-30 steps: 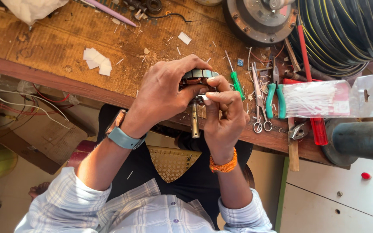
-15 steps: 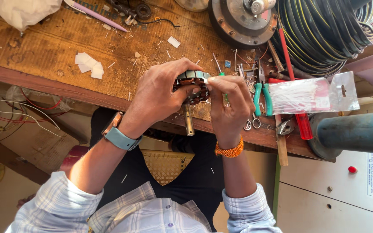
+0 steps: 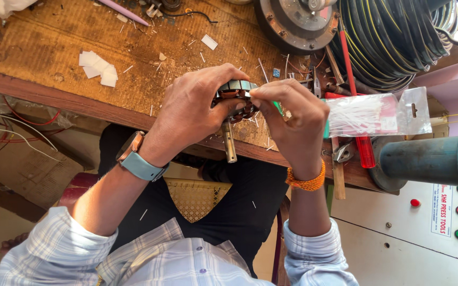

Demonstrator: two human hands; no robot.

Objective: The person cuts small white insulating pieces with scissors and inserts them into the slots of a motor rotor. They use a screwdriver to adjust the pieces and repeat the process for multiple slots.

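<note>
One motor rotor [image 3: 235,98] sits above the near edge of the wooden bench [image 3: 54,58], gripped between two hands. The left hand [image 3: 194,114] wraps around its body, clamped firmly, with the steel shaft [image 3: 229,142] pointing down toward the lap. The right hand [image 3: 292,119] pinches at the rotor's upper rim, fingertips closed on something too small to make out, probably an insulating strip or wire end. This looks like winding or slot work on the rotor; any next move would call for a steady grip and fine fingertip placement into a narrow slot. To the right lies one clear plastic bag [image 3: 375,114] of white strips, with one red-handled tool [image 3: 364,143] under it. Farther off, one small heap of white paper scraps [image 3: 99,68], one round metal housing [image 3: 299,24] and one coil of black cable [image 3: 398,37].
</note>
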